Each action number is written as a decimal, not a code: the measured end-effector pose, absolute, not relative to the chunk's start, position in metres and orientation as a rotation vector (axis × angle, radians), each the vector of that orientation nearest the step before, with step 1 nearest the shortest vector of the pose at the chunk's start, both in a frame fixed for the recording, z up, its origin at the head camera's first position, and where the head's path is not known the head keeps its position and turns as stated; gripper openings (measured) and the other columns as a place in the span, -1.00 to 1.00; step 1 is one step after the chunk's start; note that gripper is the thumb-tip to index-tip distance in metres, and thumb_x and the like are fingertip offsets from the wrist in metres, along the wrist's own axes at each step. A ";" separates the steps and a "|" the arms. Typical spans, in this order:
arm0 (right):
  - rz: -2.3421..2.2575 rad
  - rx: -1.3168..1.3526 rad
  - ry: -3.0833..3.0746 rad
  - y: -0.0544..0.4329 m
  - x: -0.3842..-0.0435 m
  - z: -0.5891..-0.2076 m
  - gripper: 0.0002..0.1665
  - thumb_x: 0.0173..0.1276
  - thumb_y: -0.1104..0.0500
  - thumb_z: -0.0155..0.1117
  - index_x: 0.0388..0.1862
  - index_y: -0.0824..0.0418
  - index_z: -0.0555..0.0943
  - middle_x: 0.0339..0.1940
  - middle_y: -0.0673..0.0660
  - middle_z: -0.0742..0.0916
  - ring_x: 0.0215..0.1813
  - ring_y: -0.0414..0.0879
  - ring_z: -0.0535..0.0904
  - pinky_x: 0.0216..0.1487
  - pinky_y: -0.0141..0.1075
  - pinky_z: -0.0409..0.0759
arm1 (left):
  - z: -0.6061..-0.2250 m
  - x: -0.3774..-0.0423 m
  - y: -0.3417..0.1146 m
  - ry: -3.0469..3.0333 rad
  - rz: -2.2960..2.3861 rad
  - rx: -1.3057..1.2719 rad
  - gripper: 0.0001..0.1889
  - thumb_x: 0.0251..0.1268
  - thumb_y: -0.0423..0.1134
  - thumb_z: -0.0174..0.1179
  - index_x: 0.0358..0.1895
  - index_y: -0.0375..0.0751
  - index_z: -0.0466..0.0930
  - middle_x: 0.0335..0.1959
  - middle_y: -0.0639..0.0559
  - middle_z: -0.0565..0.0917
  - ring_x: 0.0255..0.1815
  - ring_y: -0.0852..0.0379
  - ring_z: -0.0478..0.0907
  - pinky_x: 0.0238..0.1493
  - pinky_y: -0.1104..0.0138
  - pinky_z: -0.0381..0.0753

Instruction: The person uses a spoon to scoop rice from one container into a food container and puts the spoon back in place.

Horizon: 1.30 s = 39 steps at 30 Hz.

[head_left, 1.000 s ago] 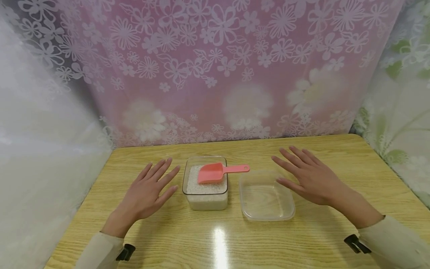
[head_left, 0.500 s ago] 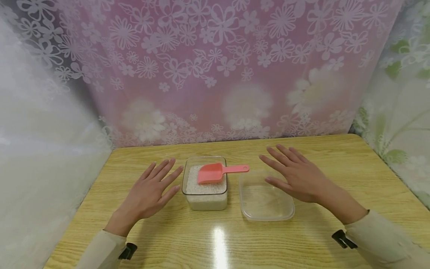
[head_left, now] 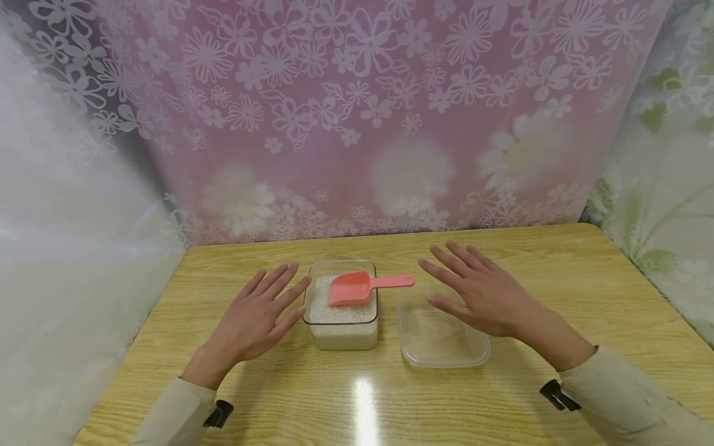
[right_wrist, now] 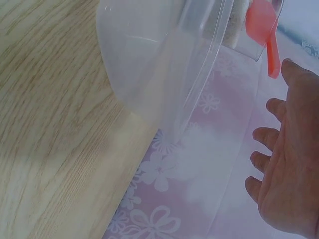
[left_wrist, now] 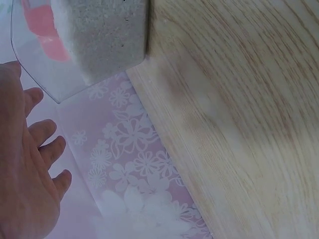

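A clear square container (head_left: 343,336) filled with rice (head_left: 334,313) stands on the table. On the rice lies a pink scoop (head_left: 350,288), its handle jutting right over the rim. To the right sits a second clear plastic container (head_left: 443,354) with nothing visible in it. My left hand (head_left: 248,319), fingers spread and straight, hovers at the left side of the rice container; whether the fingertips touch its rim cannot be told. Above the far right part of the second container hangs my right hand (head_left: 482,294), fingers spread, holding nothing. The right wrist view shows its thumb near the scoop's handle.
The wooden table (head_left: 312,402) ends at a back edge against a pink flowered curtain (head_left: 357,155). Pale sheets hang at the left and right sides. Each sleeve bears a black clip (head_left: 219,413) near the wrist.
Both hands have moved inward: the right one leftward over the second container, the left one slightly right towards the rice container. The scoop and both containers have stayed in place.
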State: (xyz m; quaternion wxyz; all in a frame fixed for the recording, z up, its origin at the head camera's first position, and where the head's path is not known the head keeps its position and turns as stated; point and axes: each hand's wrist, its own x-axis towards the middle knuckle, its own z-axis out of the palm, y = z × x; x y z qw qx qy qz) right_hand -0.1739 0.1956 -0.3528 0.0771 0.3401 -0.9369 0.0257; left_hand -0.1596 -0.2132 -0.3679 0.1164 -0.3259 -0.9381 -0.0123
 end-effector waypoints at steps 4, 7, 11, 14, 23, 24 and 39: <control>0.079 1.028 -2.802 0.193 -0.174 -0.353 -0.22 0.47 -0.31 -0.14 0.56 -0.06 0.07 0.55 0.11 0.08 0.54 0.08 -0.15 0.47 0.05 -0.14 | -0.368 -0.161 -0.211 -2.741 -0.040 -0.963 -0.42 0.52 0.13 -0.23 0.51 0.04 0.12 0.52 -0.02 0.03 0.51 0.01 -0.07 0.47 0.04 -0.13; 0.078 1.033 -2.799 0.190 -0.174 -0.353 -0.22 0.47 -0.32 -0.15 0.56 -0.06 0.07 0.56 0.10 0.07 0.54 0.08 -0.15 0.47 0.05 -0.14 | -0.368 -0.162 -0.209 -2.744 -0.043 -0.974 -0.42 0.53 0.12 -0.24 0.51 0.04 0.11 0.52 -0.01 0.02 0.51 0.01 -0.07 0.47 0.04 -0.13; 0.072 1.033 -2.798 0.187 -0.174 -0.352 -0.21 0.47 -0.33 -0.16 0.56 -0.07 0.06 0.56 0.09 0.06 0.54 0.09 -0.15 0.47 0.06 -0.13 | -0.368 -0.162 -0.207 -2.739 -0.040 -0.993 -0.43 0.54 0.11 -0.26 0.51 0.04 0.10 0.52 -0.01 0.02 0.51 0.00 -0.06 0.47 0.05 -0.12; 0.070 1.033 -2.796 0.186 -0.174 -0.352 -0.21 0.47 -0.33 -0.17 0.56 -0.07 0.05 0.56 0.09 0.06 0.53 0.11 -0.12 0.46 0.06 -0.12 | -0.368 -0.163 -0.205 -2.731 -0.031 -1.007 -0.44 0.55 0.10 -0.26 0.51 0.04 0.09 0.52 -0.04 0.04 0.51 -0.01 -0.06 0.46 0.05 -0.11; 0.070 1.042 -2.794 0.184 -0.176 -0.355 -0.21 0.47 -0.34 -0.18 0.56 -0.07 0.05 0.56 0.10 0.06 0.53 0.10 -0.12 0.47 0.05 -0.16 | -0.371 -0.165 -0.205 -2.712 -0.006 -1.033 -0.45 0.55 0.08 -0.27 0.51 0.05 0.09 0.52 -0.03 0.04 0.50 -0.03 -0.03 0.46 0.04 -0.10; 0.072 1.043 -2.795 0.184 -0.176 -0.355 -0.21 0.47 -0.34 -0.18 0.56 -0.07 0.05 0.56 0.10 0.06 0.53 0.10 -0.13 0.47 0.05 -0.16 | -0.371 -0.165 -0.205 -2.706 -0.007 -1.039 -0.45 0.55 0.08 -0.27 0.51 0.04 0.09 0.52 -0.04 0.05 0.50 -0.04 -0.02 0.46 0.03 -0.09; 0.081 1.058 -2.786 0.179 -0.175 -0.355 -0.21 0.47 -0.33 -0.19 0.56 -0.06 0.04 0.56 0.09 0.06 0.54 0.07 -0.14 0.47 0.04 -0.15 | -0.375 -0.168 -0.204 -2.704 -0.006 -1.070 -0.46 0.57 0.05 -0.30 0.52 0.05 0.08 0.51 -0.01 0.07 0.50 -0.03 -0.02 0.45 0.02 -0.08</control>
